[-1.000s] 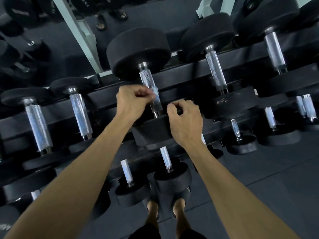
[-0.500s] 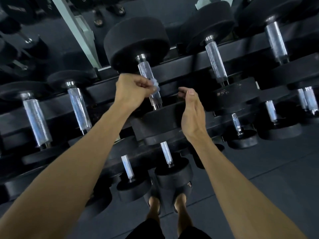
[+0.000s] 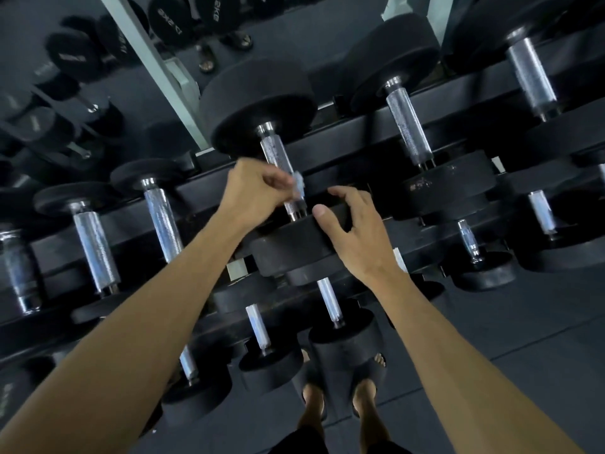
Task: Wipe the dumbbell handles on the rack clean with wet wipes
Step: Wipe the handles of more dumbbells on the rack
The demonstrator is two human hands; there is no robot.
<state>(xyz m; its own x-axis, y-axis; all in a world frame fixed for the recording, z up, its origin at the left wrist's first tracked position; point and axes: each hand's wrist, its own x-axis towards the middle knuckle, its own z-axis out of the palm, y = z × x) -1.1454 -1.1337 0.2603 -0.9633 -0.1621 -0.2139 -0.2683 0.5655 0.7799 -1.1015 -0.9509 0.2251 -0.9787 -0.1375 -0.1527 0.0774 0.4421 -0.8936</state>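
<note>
Dim, cool, bluish light; the black rubber weights and dark floor (image 3: 491, 339) swallow detail in shadow. Chrome dumbbell handles (image 3: 407, 126) catch bright glints from above. Wide-angle distortion bends the rack (image 3: 360, 132) and stretches the forearms at the edges. The left hand (image 3: 253, 188) shows slight motion blur

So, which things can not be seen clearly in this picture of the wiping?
- Head view: the wet wipe is blurred; most of it is hidden in the left hand.
- The handle under that hand is covered, so its cleanliness there is unknown.
- The right hand hides part of the near weight head.
- The plate lettering at the top is too small and blurred.
</note>
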